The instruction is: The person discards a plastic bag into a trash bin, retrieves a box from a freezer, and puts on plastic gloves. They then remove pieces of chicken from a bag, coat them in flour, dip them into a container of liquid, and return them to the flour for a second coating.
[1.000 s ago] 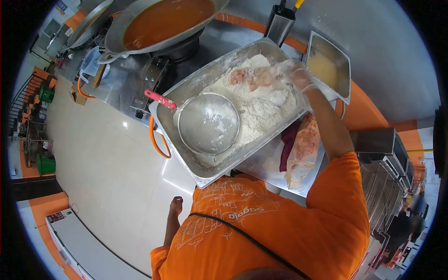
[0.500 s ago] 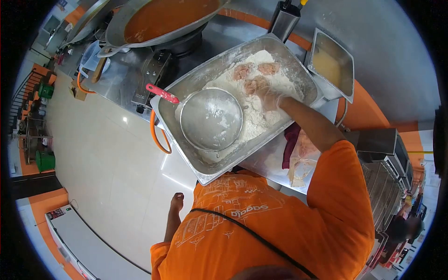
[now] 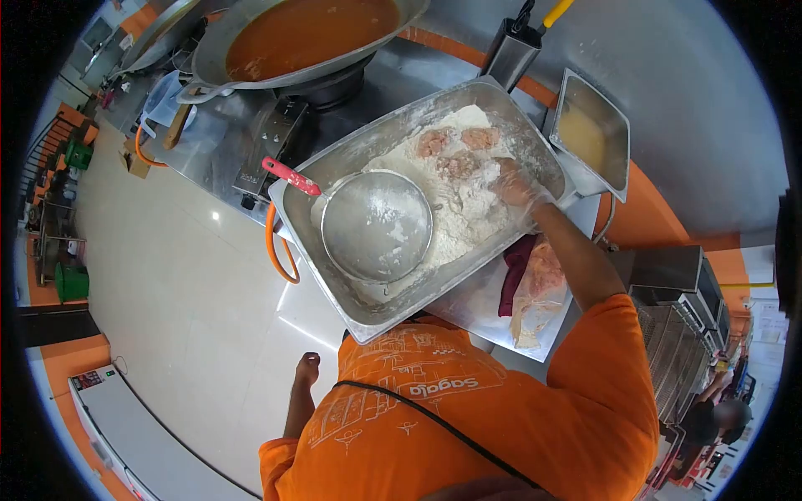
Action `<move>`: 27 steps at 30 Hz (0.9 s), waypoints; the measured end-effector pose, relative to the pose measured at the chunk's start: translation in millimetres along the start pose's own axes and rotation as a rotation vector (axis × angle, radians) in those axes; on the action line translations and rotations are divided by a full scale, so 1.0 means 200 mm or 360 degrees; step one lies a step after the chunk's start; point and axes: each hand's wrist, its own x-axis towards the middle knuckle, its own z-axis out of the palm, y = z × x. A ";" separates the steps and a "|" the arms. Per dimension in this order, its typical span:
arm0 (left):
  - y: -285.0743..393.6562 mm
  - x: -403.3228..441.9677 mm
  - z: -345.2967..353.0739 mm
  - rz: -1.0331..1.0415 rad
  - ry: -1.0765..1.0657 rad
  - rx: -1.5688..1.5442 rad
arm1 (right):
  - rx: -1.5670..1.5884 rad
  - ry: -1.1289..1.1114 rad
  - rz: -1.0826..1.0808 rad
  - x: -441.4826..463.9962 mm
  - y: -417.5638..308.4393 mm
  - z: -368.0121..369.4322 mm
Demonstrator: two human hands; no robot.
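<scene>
My right hand (image 3: pixel 515 184), in a clear plastic glove, is down at the flour (image 3: pixel 455 221) in a large metal pan (image 3: pixel 372 327). Its fingers are blurred and partly covered, so their grip is unclear. Just left of it lies a floured piece of raw chicken (image 3: pixel 459 165). Two more chicken pieces (image 3: pixel 433 143) rest farther back on the flour. A round sieve (image 3: pixel 378 227) with a red handle (image 3: pixel 291 175) sits in the pan's left part, some flour on its mesh. My left hand (image 3: pixel 308 367) hangs beside my body with curled fingers, away from the pan.
A big wok (image 3: pixel 209 63) of orange-brown liquid stands on a burner at the back left. A smaller metal tub (image 3: pixel 622 146) of pale liquid is behind the pan at right. Raw meat in plastic (image 3: pixel 543 280) and a maroon cloth (image 3: pixel 518 271) lie in front of it.
My right hand has moved right, off the nearest chicken piece, which now lies uncovered on the flour. My left hand still hangs at my side. The view has shifted slightly.
</scene>
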 end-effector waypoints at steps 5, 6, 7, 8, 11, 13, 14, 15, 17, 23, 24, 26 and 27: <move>0.04 0.00 -0.04 0.0064 0.0069 0.0022 | 0.0001 -0.0060 -0.0256 -0.09 -0.07 -0.08; 0.08 -0.02 -0.05 0.0063 0.0068 0.0024 | 0.0030 -0.0028 -0.0300 -0.10 -0.08 -0.10; 0.11 -0.03 -0.07 0.0067 0.0047 0.0038 | 0.0029 -0.0026 -0.0302 -0.09 -0.09 -0.13; 0.11 -0.03 -0.07 0.0069 0.0024 0.0053 | -0.0111 -0.0315 -0.0186 -0.08 -0.10 -0.16; 0.09 -0.01 -0.04 0.0102 0.0049 -0.0015 | -0.0389 -0.0595 -0.0178 -0.06 0.11 -0.05; 0.02 0.05 -0.01 0.0091 0.0041 -0.0006 | -0.0524 -0.0582 -0.0286 -0.08 0.14 -0.01; 0.03 0.05 -0.01 0.0084 0.0040 0.0002 | -0.0342 -0.0533 -0.0159 -0.08 0.07 -0.05; 0.03 0.04 0.00 0.0086 0.0037 -0.0001 | -0.0160 -0.0483 -0.0033 -0.08 0.02 -0.08; 0.04 0.00 -0.01 0.0078 0.0043 0.0039 | -0.0228 -0.0490 -0.0034 -0.05 0.05 -0.05; 0.06 -0.03 -0.03 0.0024 0.0047 0.0023 | 0.1296 -0.0478 0.0434 -0.12 -0.16 -0.24; 0.05 -0.02 -0.03 0.0019 0.0048 0.0015 | 0.1897 -0.0387 0.0352 -0.12 -0.15 -0.23; 0.05 -0.02 -0.03 0.0003 0.0036 0.0032 | 0.1120 -0.0217 0.0242 -0.03 -0.01 -0.09; 0.07 -0.04 -0.04 -0.0004 0.0034 0.0029 | 0.0349 -0.0039 0.0131 0.00 0.00 -0.06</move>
